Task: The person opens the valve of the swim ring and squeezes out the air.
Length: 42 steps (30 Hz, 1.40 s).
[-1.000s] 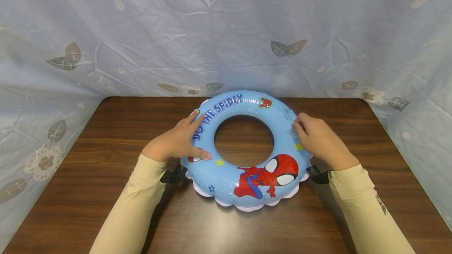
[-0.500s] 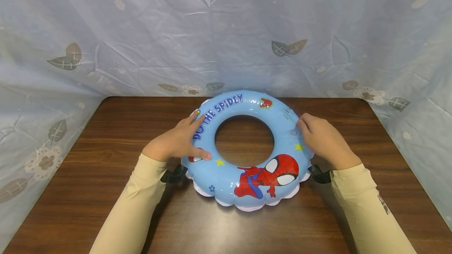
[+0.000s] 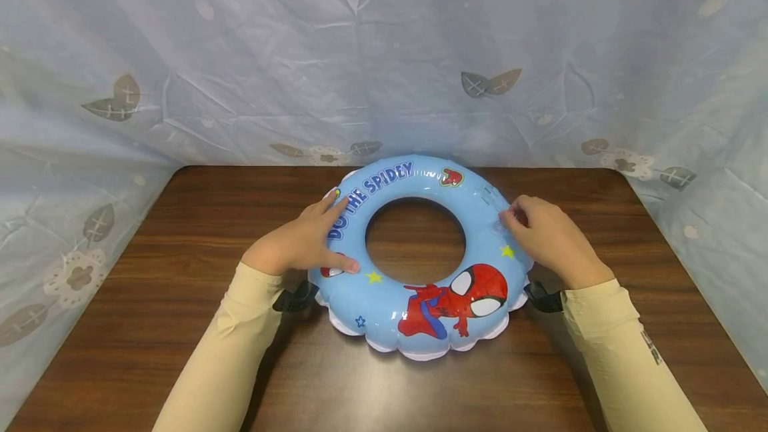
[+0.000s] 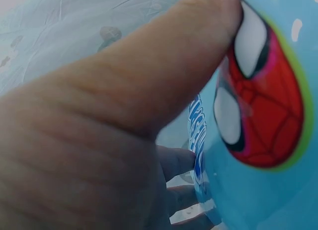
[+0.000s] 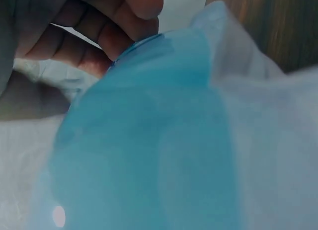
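An inflated light-blue swim ring (image 3: 378, 309), with a white scalloped edge and a red cartoon hero print, lies flat on the brown table (image 3: 198, 239). My left hand (image 3: 303, 242) rests on the ring's left side, fingers spread and thumb stretched over the top. The left wrist view shows that thumb beside a printed red mask (image 4: 273, 115), with the other fingers along the outer side. At the right side, my right hand (image 3: 552, 242) has curled fingers, thumb and forefinger pinching at the clear valve (image 3: 498, 228), which they partly hide. In the right wrist view its fingertips (image 5: 144, 4) are at the ring's edge.
A pale blue-grey curtain (image 3: 384, 72) with leaf and flower prints hangs behind the table and along both sides. The ring's far edge lies close to the table's back edge. A dark wrist-worn device (image 3: 295, 297) sits under the left wrist, another (image 3: 543, 297) under the right.
My right hand's thumb and forefinger shift slightly about the valve, which showed more fully half a second ago. Both the left hand and the ring stay in place.
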### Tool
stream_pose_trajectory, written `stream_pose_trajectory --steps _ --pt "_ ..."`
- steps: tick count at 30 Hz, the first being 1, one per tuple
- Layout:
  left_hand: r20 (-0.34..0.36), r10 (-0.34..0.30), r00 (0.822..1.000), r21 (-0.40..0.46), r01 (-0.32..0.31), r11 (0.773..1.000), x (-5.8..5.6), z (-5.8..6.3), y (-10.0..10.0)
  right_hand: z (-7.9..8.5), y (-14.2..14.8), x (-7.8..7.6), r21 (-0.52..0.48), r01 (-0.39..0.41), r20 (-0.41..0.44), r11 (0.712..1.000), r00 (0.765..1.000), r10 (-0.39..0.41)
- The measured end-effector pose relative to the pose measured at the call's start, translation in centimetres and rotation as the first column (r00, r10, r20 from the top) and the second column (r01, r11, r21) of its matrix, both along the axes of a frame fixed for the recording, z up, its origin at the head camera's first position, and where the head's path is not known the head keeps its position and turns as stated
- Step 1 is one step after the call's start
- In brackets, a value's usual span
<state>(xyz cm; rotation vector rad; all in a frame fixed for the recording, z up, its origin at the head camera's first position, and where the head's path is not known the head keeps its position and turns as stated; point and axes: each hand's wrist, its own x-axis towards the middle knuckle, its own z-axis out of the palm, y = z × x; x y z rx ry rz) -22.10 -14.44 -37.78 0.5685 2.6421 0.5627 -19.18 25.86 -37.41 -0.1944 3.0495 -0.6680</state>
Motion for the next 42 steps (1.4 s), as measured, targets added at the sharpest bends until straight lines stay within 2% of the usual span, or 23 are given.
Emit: stream_pose_trajectory --steps 7,10,14,17,32,42 --pt "0.000 -0.006 1.000 0.039 0.006 0.999 -0.25 -0.14 -0.59 -0.29 -0.12 0.12 0.017 -0.022 0.097 1.000 0.995 0.020" --pt "-0.061 0.002 0.998 0.043 0.001 0.999 -0.51 -0.27 -0.73 -0.51 -0.11 0.02 0.010 -0.046 0.128 0.999 0.991 0.044" --pt "-0.160 0.027 0.987 0.031 -0.022 0.999 -0.72 -0.37 -0.63 -0.63 -0.04 -0.05 0.005 -0.068 0.142 0.998 0.988 0.067" --pt "-0.194 0.041 0.980 0.022 -0.037 0.999 -0.80 -0.36 -0.51 -0.57 0.00 -0.03 0.012 -0.074 0.137 0.997 0.988 0.071" --pt "-0.144 0.054 0.988 0.002 -0.055 0.998 -0.92 -0.61 -0.12 -0.49 0.04 -0.27 -0.049 -0.119 0.163 0.992 0.979 0.125" --pt "-0.175 0.107 0.979 0.024 -0.105 0.994 -0.81 -0.65 0.02 -1.01 0.42 -0.58 -0.073 -0.109 0.185 0.991 0.975 0.121"
